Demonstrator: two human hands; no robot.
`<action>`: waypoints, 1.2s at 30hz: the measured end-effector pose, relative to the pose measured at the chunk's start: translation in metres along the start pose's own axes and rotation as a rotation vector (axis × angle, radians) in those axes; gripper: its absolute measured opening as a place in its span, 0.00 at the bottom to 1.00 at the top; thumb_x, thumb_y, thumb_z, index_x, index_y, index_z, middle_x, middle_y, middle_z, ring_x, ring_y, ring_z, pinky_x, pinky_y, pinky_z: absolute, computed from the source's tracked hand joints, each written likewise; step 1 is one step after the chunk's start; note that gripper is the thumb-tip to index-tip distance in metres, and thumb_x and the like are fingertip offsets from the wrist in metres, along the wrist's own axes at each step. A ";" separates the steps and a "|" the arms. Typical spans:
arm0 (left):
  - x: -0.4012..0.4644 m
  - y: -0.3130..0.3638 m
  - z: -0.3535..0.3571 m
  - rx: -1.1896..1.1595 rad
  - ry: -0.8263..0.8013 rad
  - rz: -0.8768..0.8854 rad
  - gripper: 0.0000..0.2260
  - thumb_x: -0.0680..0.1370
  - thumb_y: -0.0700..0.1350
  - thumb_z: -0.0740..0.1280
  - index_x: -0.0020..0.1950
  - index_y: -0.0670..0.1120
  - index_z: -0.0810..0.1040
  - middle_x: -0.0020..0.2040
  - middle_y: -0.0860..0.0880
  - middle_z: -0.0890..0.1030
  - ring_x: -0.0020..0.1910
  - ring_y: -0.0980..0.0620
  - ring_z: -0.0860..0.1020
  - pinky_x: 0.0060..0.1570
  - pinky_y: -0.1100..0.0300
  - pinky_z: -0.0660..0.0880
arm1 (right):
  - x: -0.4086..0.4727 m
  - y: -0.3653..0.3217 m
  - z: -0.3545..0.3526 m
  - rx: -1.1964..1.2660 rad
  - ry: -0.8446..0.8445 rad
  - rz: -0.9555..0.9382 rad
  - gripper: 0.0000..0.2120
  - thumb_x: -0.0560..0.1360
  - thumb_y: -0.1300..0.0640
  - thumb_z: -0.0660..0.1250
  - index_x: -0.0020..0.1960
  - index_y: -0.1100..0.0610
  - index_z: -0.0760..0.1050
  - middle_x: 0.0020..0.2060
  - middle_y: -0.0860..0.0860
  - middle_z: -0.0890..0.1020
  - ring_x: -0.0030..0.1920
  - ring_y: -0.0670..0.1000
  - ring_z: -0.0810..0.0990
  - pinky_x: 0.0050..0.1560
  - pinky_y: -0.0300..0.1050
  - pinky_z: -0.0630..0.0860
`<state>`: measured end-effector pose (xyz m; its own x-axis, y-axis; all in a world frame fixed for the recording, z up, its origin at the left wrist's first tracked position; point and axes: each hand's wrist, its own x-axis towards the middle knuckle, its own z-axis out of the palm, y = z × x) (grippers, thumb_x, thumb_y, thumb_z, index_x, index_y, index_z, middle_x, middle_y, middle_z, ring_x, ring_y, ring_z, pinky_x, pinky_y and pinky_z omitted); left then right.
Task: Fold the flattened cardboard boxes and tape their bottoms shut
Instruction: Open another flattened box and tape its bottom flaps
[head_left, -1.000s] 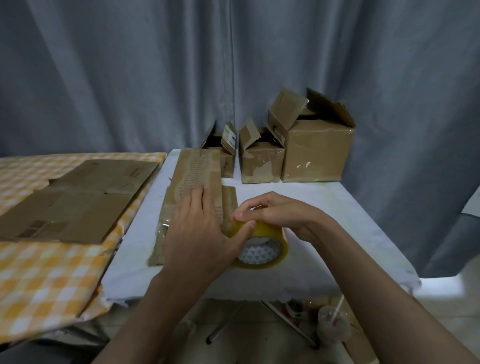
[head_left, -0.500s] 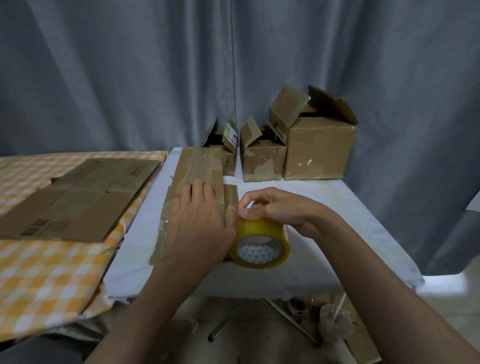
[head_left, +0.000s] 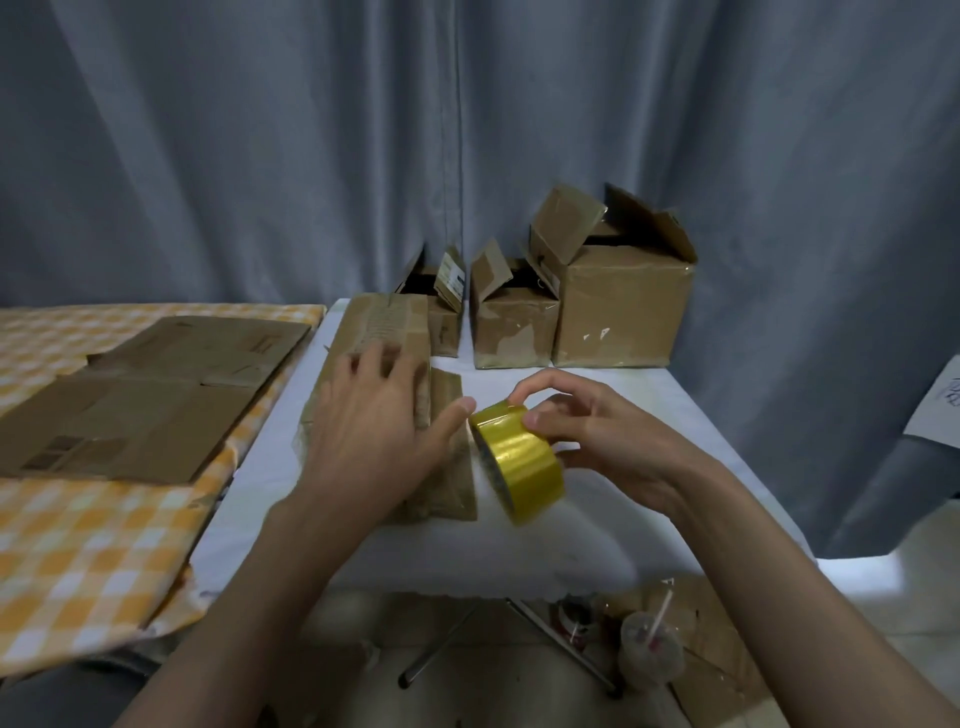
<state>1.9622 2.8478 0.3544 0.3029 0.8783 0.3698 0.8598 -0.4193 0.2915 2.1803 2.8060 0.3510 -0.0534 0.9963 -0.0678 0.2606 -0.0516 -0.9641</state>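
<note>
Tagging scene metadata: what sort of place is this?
Probably a makeshift home packing setup, not a warehouse: a folding table with a white cover against a grey curtain, assembled boxes at the back, flattened cardboard on a checkered cloth, drink cups on the floor.

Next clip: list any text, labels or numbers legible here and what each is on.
None can be read.
Flattened box under the left hand: printed lines, blurred.
Small open box: flap label, too small.
Flat cardboard on the checked cloth: dark markings, illegible.
White sheet at right: dark scrawl, cut off.
</note>
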 end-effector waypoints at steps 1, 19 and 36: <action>0.002 0.002 -0.002 -0.002 0.022 0.038 0.31 0.75 0.69 0.56 0.72 0.54 0.72 0.72 0.49 0.67 0.72 0.46 0.62 0.71 0.45 0.61 | -0.003 -0.001 0.002 0.001 0.002 -0.014 0.07 0.80 0.57 0.68 0.55 0.49 0.81 0.51 0.64 0.77 0.49 0.59 0.78 0.50 0.58 0.77; 0.002 0.027 0.014 -0.135 0.249 0.083 0.02 0.73 0.51 0.74 0.44 0.56 0.86 0.41 0.58 0.83 0.54 0.53 0.75 0.73 0.50 0.51 | -0.015 0.008 0.031 -0.147 0.083 -0.094 0.20 0.80 0.52 0.66 0.69 0.38 0.66 0.44 0.46 0.83 0.45 0.46 0.81 0.47 0.40 0.77; 0.001 0.032 0.006 -0.060 0.224 0.140 0.10 0.76 0.59 0.67 0.52 0.59 0.85 0.50 0.58 0.84 0.61 0.51 0.72 0.75 0.46 0.48 | -0.020 0.011 0.019 -0.287 0.082 -0.413 0.07 0.82 0.54 0.63 0.57 0.45 0.67 0.45 0.62 0.79 0.45 0.62 0.77 0.44 0.59 0.76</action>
<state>1.9923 2.8368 0.3592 0.3126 0.7411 0.5941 0.7879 -0.5517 0.2736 2.1658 2.7844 0.3367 -0.1349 0.9322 0.3359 0.4889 0.3575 -0.7957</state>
